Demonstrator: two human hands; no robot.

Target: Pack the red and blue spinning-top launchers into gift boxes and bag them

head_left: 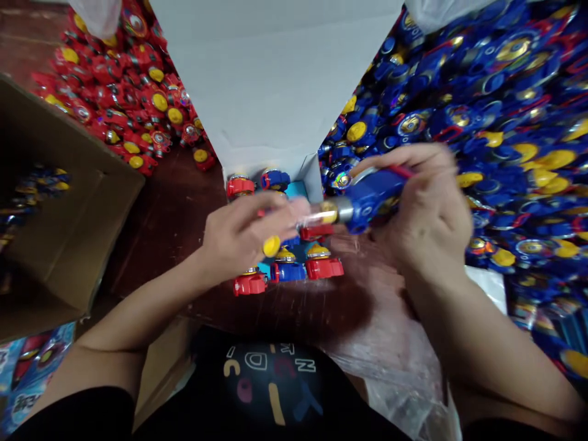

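Right of the frame's centre, the right hand point(425, 214) is closed around a blue plastic toy point(374, 196), its silver collar and yellow-and-clear tip turned toward the left hand point(250, 229). The left hand's fingers are bent close to that tip; motion blur leaves it impossible to tell whether they pinch it. The two hands stand apart, with the tip between them.

The toy looks light, stiff and glossy, so probably a little slippery; the chunky blue body seems the safest hold, the narrow tip the likeliest part to snap or come loose.

Beneath the hands, at the centre, an open white carton point(280, 73) has its tall panel rising to the top edge. Red toys point(324, 267) and blue toys point(288, 271) sit in rows by it, with light-blue material showing between them.

A red toy heap point(114, 92) fills the upper left, a blue toy heap point(528, 122) the right side. A brown cardboard box point(114, 196) stands at far left, and clear plastic film point(404, 380) lies lower right of centre on the dark-red tabletop point(184, 312).
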